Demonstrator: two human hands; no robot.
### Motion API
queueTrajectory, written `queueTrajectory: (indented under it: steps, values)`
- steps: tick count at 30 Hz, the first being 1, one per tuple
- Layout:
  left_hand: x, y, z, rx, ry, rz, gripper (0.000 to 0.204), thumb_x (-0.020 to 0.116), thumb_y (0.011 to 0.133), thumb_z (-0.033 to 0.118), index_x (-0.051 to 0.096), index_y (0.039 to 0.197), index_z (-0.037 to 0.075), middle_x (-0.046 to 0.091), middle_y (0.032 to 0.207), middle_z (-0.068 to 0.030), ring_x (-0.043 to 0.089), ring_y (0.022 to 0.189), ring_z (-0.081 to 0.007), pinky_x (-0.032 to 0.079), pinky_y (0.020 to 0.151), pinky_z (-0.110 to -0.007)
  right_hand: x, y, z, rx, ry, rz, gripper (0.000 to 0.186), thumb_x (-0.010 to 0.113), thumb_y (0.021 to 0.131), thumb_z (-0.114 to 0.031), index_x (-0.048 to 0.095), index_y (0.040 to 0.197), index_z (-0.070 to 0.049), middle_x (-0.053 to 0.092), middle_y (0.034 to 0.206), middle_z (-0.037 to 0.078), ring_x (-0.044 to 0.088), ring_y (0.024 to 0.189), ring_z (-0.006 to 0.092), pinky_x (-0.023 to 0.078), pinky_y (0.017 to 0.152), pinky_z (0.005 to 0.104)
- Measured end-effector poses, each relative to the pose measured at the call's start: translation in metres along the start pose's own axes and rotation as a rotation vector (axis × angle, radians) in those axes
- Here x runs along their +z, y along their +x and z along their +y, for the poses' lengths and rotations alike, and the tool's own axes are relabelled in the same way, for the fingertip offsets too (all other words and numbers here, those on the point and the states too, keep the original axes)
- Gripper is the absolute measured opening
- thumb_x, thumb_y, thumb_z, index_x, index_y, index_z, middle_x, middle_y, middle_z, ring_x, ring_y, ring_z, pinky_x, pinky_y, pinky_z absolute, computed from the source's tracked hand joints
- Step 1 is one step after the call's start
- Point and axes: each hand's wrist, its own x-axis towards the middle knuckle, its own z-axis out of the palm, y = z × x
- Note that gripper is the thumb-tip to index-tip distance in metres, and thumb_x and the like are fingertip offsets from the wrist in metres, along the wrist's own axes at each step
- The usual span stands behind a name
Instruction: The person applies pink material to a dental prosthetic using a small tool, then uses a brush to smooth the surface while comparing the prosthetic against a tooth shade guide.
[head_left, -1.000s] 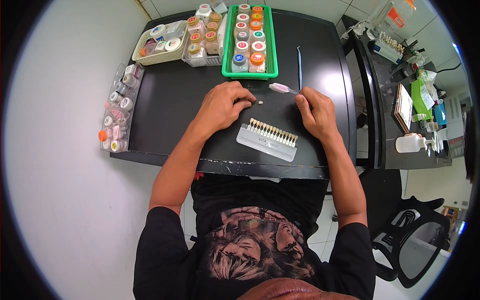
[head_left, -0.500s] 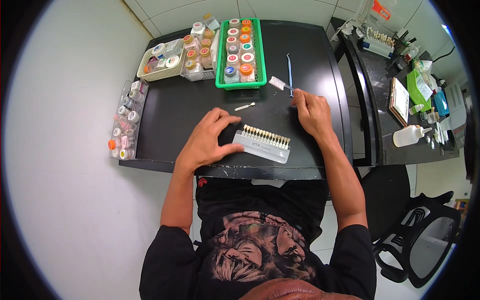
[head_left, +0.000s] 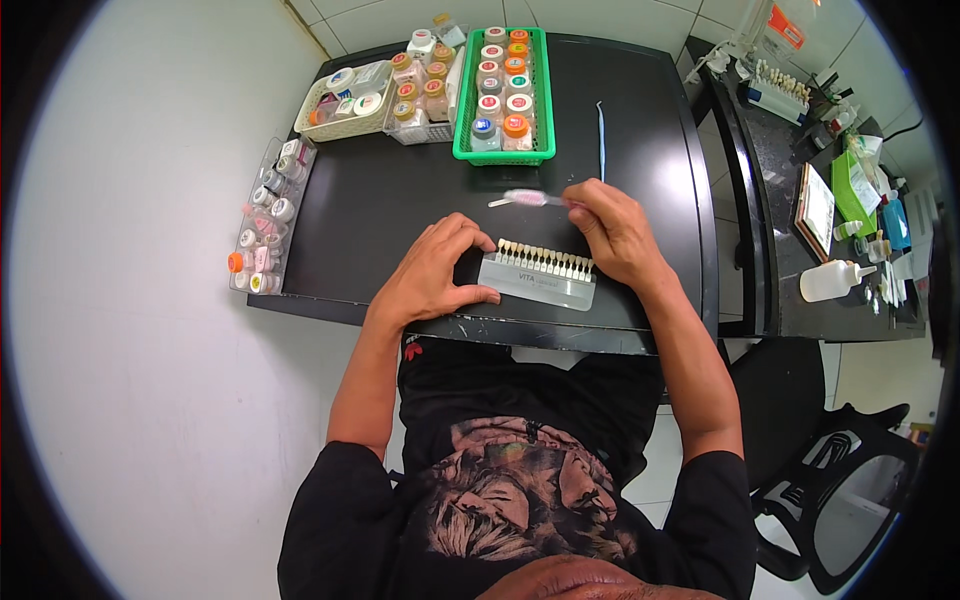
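My left hand (head_left: pixel 430 275) curves around the left end of a grey shade guide (head_left: pixel 538 285) with a row of tooth-shaped tabs, thumb and index finger touching it at that end. My right hand (head_left: pixel 615 235) is closed on the handle of a pink-and-white bristled brush (head_left: pixel 530 198), held above the desk and over the guide's upper side. A pale loose shade tab (head_left: pixel 497 203) lies partly hidden under the brush head. A thin blue double-ended instrument (head_left: pixel 601 140) lies lengthwise beyond my right hand.
The black desk (head_left: pixel 370 200) carries a green basket (head_left: pixel 548 95) of jars, two paler baskets (head_left: pixel 320 125) of containers and a clear rack (head_left: pixel 305 160) of pots. A side counter (head_left: pixel 760 200) holds a white bottle (head_left: pixel 825 283) and other supplies. A chair (head_left: pixel 850 490) stands right.
My left hand has moved down from beside the loose piece to the guide's left end. My right hand has shifted the brush leftward and lower, over the loose tab, whose stem showed half a second ago.
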Motion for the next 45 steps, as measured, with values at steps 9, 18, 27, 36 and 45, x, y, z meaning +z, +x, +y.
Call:
queueTrajectory:
  steps: [9,18,27,36,45]
  values:
    - [0.026,-0.005,0.021,-0.227,-0.817,0.084,0.051,0.083,0.095,0.000,0.058,0.140,0.000,0.073,0.125,-0.0149,0.075,0.103,-0.0153,0.061,0.086,-0.028,-0.011,0.003,-0.001,-0.131,-0.177,-0.107,0.020,0.068,0.105,-0.029,0.074,0.099,-0.011,0.056,0.085,0.004,0.055,0.087,0.0232,0.037,0.087,0.0395]
    - [0.035,-0.001,0.018,-0.313,-0.994,0.056,0.055,0.076,0.097,-0.006,0.056,0.149,-0.003,0.074,0.121,-0.0131,0.075,0.106,-0.0139,0.061,0.094,-0.026,-0.010,0.026,-0.001,-0.029,-0.353,-0.019,0.038,0.067,0.103,-0.025,0.068,0.069,-0.008,0.056,0.065,0.004,0.054,0.069,0.0250,0.036,0.079,0.0428]
    - [0.041,-0.002,0.015,-0.358,-1.016,0.067,0.043,0.076,0.097,-0.004,0.062,0.137,-0.007,0.077,0.120,-0.0117,0.075,0.106,-0.0126,0.061,0.095,-0.027,0.006,0.060,0.000,-0.158,-0.319,-0.257,0.037,0.065,0.100,-0.024,0.064,0.067,-0.006,0.056,0.065,0.007,0.055,0.073,0.0259,0.039,0.083,0.0430]
    - [0.042,-0.001,0.014,-0.365,-0.982,0.075,0.038,0.076,0.097,-0.003,0.064,0.133,-0.007,0.078,0.117,-0.0108,0.075,0.103,-0.0121,0.063,0.094,-0.028,0.018,0.058,0.004,-0.243,-0.294,-0.225,0.032,0.068,0.095,-0.026,0.074,0.068,-0.009,0.064,0.065,0.005,0.060,0.074,0.0249,0.041,0.083,0.0418]
    - [0.046,0.000,0.013,-0.346,-0.979,0.089,0.034,0.076,0.098,-0.003,0.065,0.130,-0.006,0.078,0.117,-0.0103,0.075,0.102,-0.0114,0.063,0.092,-0.028,-0.013,0.062,0.021,-0.162,-0.472,-0.118,0.030,0.071,0.092,-0.024,0.071,0.065,-0.010,0.063,0.066,0.003,0.061,0.074,0.0234,0.043,0.084,0.0420]
